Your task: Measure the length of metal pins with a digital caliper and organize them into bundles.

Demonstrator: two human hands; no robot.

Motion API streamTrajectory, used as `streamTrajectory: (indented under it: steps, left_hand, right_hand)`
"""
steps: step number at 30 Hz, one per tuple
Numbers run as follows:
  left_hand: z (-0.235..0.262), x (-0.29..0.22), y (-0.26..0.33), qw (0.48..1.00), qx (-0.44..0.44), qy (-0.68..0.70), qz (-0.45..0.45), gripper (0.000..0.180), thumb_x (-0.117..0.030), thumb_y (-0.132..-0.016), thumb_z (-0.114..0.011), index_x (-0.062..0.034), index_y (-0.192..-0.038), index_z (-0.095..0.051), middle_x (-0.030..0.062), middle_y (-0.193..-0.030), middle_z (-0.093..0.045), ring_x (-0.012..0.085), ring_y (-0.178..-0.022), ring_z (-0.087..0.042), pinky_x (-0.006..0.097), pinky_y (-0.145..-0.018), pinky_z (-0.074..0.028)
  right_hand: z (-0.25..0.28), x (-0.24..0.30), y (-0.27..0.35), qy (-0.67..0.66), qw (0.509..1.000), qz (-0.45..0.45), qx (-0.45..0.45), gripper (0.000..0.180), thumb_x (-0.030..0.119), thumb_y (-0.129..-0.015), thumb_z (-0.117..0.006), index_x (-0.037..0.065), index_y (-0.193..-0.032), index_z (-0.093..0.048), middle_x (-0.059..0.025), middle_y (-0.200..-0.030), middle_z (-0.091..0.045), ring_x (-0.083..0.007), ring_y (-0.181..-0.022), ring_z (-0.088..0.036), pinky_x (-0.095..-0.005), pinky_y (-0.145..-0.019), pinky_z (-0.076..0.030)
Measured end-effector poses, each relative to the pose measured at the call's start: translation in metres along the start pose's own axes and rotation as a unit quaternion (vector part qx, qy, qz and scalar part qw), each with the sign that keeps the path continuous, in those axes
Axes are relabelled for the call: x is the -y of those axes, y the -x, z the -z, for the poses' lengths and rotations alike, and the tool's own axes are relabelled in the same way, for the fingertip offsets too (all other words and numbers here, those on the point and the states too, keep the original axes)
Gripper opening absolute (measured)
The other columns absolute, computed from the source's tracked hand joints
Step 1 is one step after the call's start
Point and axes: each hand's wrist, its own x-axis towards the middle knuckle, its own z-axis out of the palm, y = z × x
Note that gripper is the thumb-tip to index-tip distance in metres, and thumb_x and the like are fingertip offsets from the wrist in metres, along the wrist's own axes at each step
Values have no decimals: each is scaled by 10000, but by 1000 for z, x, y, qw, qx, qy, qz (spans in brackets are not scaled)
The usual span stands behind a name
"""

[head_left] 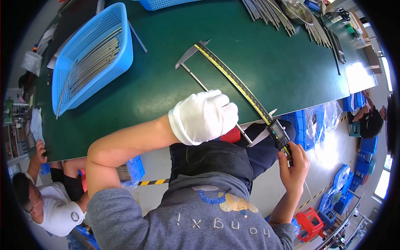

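Note:
My left hand (205, 116), in a white glove, is closed around a thin metal rod (194, 76) just past the green table's front edge. The rod sticks out on both sides of the fist. A long digital caliper (238, 81) with a yellow scale lies slantwise alongside. Its fixed jaw is at the rod's far end and its sliding jaw at the near end; whether both touch cannot be told. Bare-skinned, my right hand (296, 167) grips the caliper's near end, below the dark slider with its small display.
A blue perforated basket (92, 58) at the left holds several metal rods. More rods (271, 16) lie at the far right beside a metal bowl (296, 11). One co-worker (54, 204) sits at the lower left, another (371, 121) at the far right. A red stool (309, 224) stands behind on the right.

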Motion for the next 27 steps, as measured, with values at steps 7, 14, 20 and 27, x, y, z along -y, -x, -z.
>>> streamTrajectory:
  steps: [7,14,20,27]
  left_hand:
    - [0,-2,-2,1000,8,2,-2,189,-121,-625,-640,-110,-814,-628,31,-809,-569,205,-729,-571,325,-663,-509]
    - [6,2,-6,998,-42,-35,-26,88,-152,-682,-606,-98,-685,-538,19,-693,-484,185,-684,-538,300,-612,-501]
    - [10,3,-7,999,-16,-44,-23,104,-124,-665,-631,-90,-759,-607,16,-738,-544,193,-694,-557,302,-551,-503]
    - [13,4,-10,999,-22,-44,-19,128,-114,-646,-658,-96,-766,-618,14,-737,-545,196,-699,-558,298,-505,-489]
  right_hand:
    - [1,-1,3,3,1000,-3,3,273,115,-757,-717,-2,-976,-604,-101,-714,-550,-211,-536,-543,-290,-489,-417]
    - [-2,2,0,-11,1000,-4,2,282,99,-743,-724,11,-983,-604,-97,-704,-546,-214,-546,-566,-305,-501,-435]
    - [-8,3,3,17,1000,3,-22,276,120,-719,-708,41,-964,-605,-60,-673,-526,-189,-507,-540,-296,-459,-422]
    - [-6,9,4,38,999,8,-32,269,127,-710,-684,54,-956,-604,-45,-661,-518,-184,-494,-546,-308,-444,-425]
